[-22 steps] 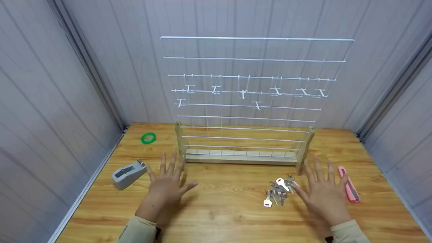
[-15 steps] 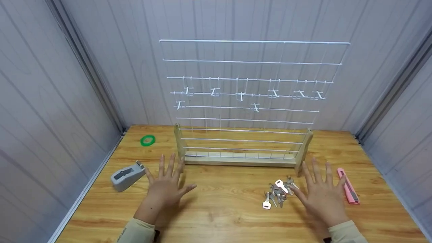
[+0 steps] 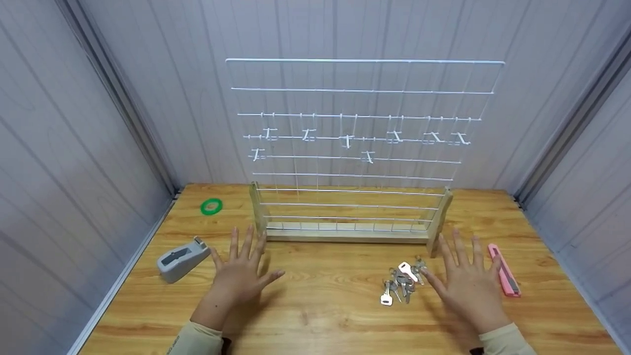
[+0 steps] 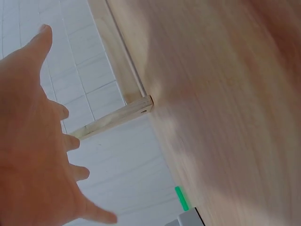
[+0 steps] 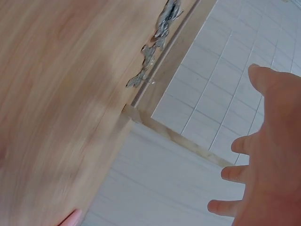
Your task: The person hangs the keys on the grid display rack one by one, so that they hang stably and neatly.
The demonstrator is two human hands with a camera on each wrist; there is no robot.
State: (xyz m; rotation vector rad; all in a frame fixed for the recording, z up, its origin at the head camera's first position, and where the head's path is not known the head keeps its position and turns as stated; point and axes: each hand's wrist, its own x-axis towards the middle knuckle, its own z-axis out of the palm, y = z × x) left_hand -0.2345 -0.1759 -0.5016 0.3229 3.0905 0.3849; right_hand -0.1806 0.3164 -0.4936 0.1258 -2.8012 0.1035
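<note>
My left hand (image 3: 239, 281) is held over the wooden table with its fingers spread, between a grey tape dispenser (image 3: 182, 261) and the front of a rack. My right hand (image 3: 471, 291), fingers also spread, hovers beside a small heap of metal keys (image 3: 403, 280). Nothing is in either hand. Behind them stands a white wire rack (image 3: 365, 117) in a pale wooden base (image 3: 345, 237), with several white hooks (image 3: 347, 141) hung on its bars. The wrist views show both hands raised off the tabletop.
To the right of my right hand lies a pink utility knife (image 3: 505, 271). A green ring-shaped roll of tape (image 3: 211, 206) rests at the back left. Panelled walls (image 3: 98, 148) close in the table (image 3: 320, 325) at the back and sides.
The whole head view has shifted slightly, with things now a little further left and lower. Both hands keep their spread pose, and the objects stay in place on the table.
</note>
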